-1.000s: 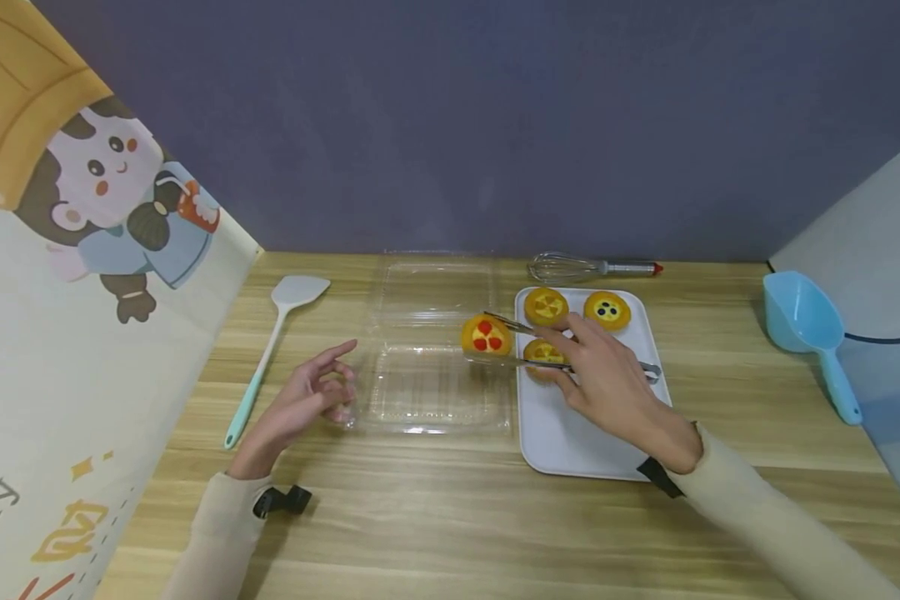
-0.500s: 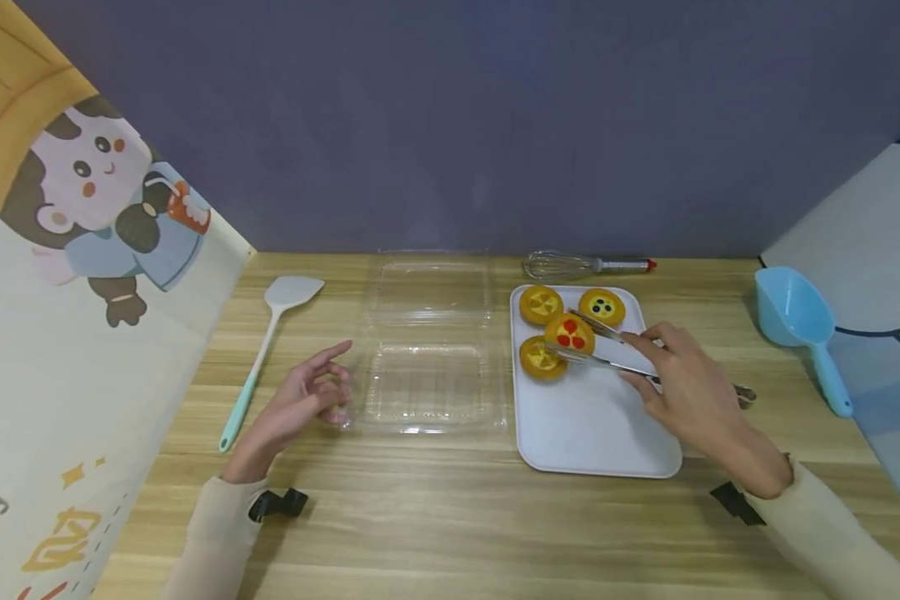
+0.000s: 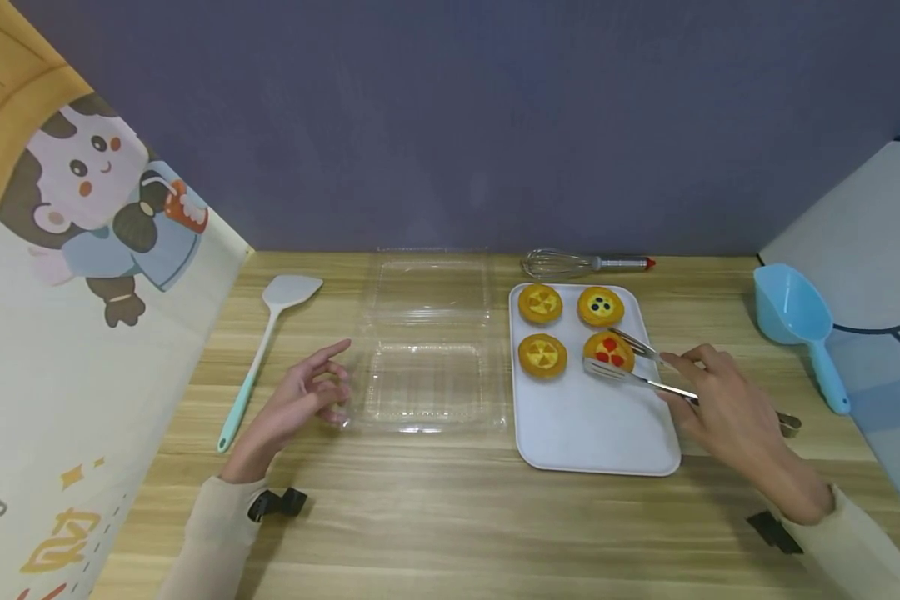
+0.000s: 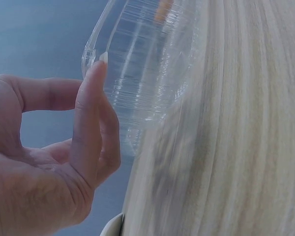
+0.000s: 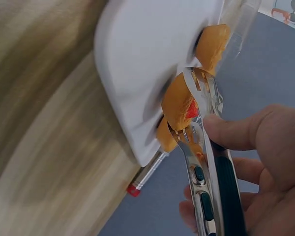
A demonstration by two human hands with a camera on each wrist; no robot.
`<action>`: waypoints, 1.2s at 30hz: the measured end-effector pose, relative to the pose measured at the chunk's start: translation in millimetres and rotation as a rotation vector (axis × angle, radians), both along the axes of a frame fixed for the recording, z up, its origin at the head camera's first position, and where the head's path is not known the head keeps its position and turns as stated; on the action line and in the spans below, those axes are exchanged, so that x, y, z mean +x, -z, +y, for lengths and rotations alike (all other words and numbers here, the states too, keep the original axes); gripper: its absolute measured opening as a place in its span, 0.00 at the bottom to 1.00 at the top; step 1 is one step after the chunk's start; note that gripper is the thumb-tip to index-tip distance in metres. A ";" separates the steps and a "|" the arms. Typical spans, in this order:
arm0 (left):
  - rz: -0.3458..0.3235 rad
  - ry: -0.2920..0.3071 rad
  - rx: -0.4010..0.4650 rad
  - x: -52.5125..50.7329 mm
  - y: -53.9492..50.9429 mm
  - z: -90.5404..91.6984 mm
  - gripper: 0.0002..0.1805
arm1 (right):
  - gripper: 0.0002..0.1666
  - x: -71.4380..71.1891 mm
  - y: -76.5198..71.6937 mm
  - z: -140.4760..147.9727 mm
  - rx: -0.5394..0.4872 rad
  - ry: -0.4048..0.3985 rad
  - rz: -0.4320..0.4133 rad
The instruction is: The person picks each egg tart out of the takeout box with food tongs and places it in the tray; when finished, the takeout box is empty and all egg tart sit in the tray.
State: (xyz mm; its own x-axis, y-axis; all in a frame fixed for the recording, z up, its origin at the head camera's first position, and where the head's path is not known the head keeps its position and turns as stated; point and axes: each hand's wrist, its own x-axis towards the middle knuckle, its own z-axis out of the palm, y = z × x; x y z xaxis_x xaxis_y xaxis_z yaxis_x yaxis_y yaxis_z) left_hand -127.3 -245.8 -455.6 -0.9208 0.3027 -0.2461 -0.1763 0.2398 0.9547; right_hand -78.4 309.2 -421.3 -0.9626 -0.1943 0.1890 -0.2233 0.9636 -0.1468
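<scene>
My right hand [image 3: 738, 412] grips metal tongs [image 3: 663, 386] with dark green inlays on the handle. The tongs' ends lie on either side of a tart with red topping [image 3: 609, 352], at the white tray's [image 3: 600, 425] right side; a small gap to one end cannot be ruled out. My left hand [image 3: 300, 406] is at the near left corner of an open clear plastic container [image 3: 427, 383]. In the left wrist view its thumb and a finger pinch the container's rim [image 4: 91, 54]; the exact contact is partly hidden.
Two yellow-topped tarts [image 3: 542, 356] and one with dark berries [image 3: 600, 307] sit on the tray. A whisk [image 3: 585, 264] lies behind it. A white spatula [image 3: 270, 333] with a mint handle is at far left, a blue scoop [image 3: 795, 308] at far right.
The red-topped tart has moved right in the tongs, from above the container's right edge onto the tray, and down. My right hand has moved right with it. My left hand stays in place.
</scene>
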 end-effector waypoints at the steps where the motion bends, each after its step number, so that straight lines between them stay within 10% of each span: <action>1: -0.001 -0.001 -0.001 0.0 0.2 0.0 0.45 | 0.32 0.6 1.2 1.2 -0.003 -0.002 0.004; 36: 0.028 -0.041 0.010 1.1 -0.2 6.5 0.41 | 0.36 7.6 14.1 6.3 -0.038 -0.004 0.032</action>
